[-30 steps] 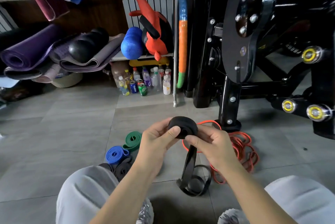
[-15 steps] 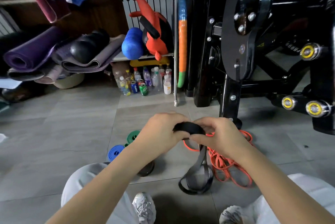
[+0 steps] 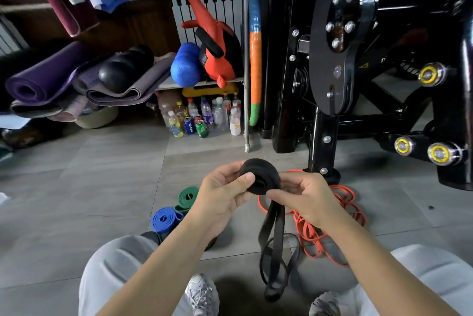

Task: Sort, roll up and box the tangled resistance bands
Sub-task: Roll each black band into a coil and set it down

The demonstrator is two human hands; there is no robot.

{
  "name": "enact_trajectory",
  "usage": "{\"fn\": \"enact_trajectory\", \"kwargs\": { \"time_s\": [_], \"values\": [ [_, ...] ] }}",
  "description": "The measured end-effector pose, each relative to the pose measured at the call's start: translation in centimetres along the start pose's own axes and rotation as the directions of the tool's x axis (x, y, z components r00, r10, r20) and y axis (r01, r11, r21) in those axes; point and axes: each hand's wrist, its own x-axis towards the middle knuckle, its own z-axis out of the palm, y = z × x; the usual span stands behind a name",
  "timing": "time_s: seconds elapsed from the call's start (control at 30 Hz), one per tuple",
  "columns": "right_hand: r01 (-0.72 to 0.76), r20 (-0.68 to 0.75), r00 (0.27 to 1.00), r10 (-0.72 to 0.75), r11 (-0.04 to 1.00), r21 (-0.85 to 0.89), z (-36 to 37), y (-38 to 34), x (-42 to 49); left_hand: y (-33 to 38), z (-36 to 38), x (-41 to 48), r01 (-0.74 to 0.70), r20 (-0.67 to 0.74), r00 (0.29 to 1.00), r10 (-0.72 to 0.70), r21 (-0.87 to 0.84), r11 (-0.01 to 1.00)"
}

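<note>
A black resistance band is partly wound into a thick coil held in front of me above the floor. My left hand pinches the coil from the left, thumb on its face. My right hand grips it from the right. The band's loose tail hangs down to the floor between my knees. A rolled green band and a rolled blue band lie on the tiles at the left, with a dark roll partly hidden behind my left knee. A tangled orange band lies on the floor at the right.
A black weight machine stands at the right, its base close to the orange band. Bottles and cans sit under a shelf ahead. Rolled yoga mats are piled at the left. My knees and shoes fill the bottom edge.
The coil has turned in my hands, from flat under my fingers half a second ago to face-on now. The hanging tail is a little shorter than a second ago.
</note>
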Motion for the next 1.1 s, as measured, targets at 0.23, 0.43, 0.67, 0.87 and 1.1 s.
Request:
{"fn": "enact_trajectory", "kwargs": {
  "time_s": [0.23,0.43,0.67,0.87,1.1],
  "values": [
    [0.024,-0.024,0.999,-0.025,0.999,-0.044,0.0,-0.2,0.4,-0.5,0.0,0.5,0.055,-0.034,0.998,-0.057,-0.065,0.996],
    [0.025,0.146,0.988,0.050,0.882,-0.470,-0.8,-1.2,1.1,3.2,-0.8,1.5,-0.261,0.253,0.965,0.067,0.938,0.226],
    [0.038,0.131,0.991,0.032,0.868,-0.494,-0.5,-2.0,1.9,4.8,-0.4,1.9,-0.337,0.337,0.941,0.031,0.942,-0.002],
    [-0.022,0.028,0.999,0.029,0.977,-0.212,-0.1,-1.2,1.3,4.3,-1.2,1.6,-0.240,0.187,0.971,0.151,0.760,0.604],
    [0.027,-0.012,0.999,-0.031,0.973,-0.230,0.3,-2.0,1.9,1.6,-1.4,0.8,-0.003,0.015,1.000,-0.003,0.389,0.921]
  ]
}}
